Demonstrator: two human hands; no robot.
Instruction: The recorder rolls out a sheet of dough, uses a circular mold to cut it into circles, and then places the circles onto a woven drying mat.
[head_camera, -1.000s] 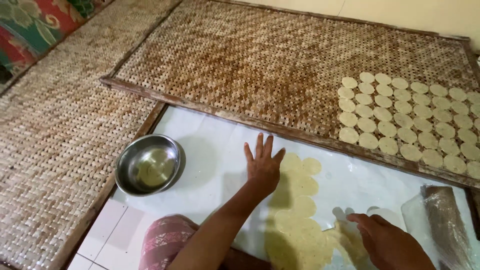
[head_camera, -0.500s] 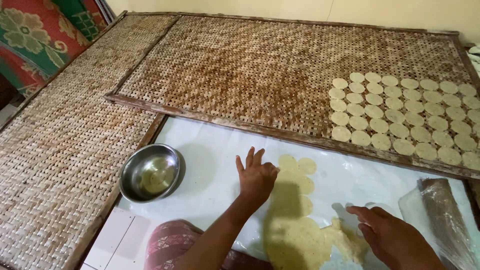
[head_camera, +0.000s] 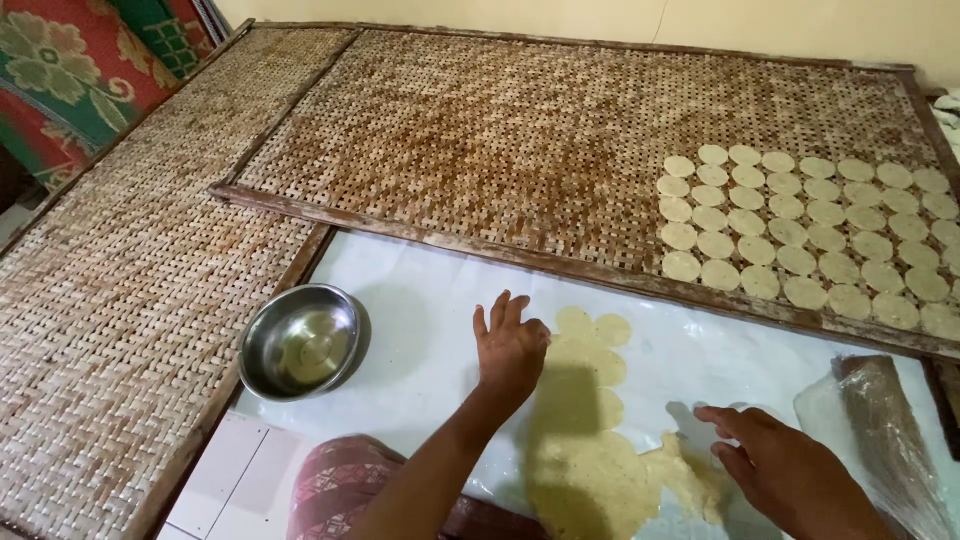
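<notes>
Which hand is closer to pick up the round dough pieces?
Probably the left hand: it rests right beside the cut dough rounds. The right hand is lower, near the crumpled dough scraps.

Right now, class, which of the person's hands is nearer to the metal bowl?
Left. The left hand rests on the plastic sheet, just right of the metal bowl; the right hand is much farther right, beside the dough.

Bare plastic sheet (head_camera: 420, 300) lies open between steel bowl (head_camera: 300, 342) and dough (head_camera: 585, 400).

Left hand (head_camera: 511, 345) flat, palm down, fingers together, forearm stretched forward. Right hand (head_camera: 782, 470) low, palm down, fingers extended leftward.
</notes>
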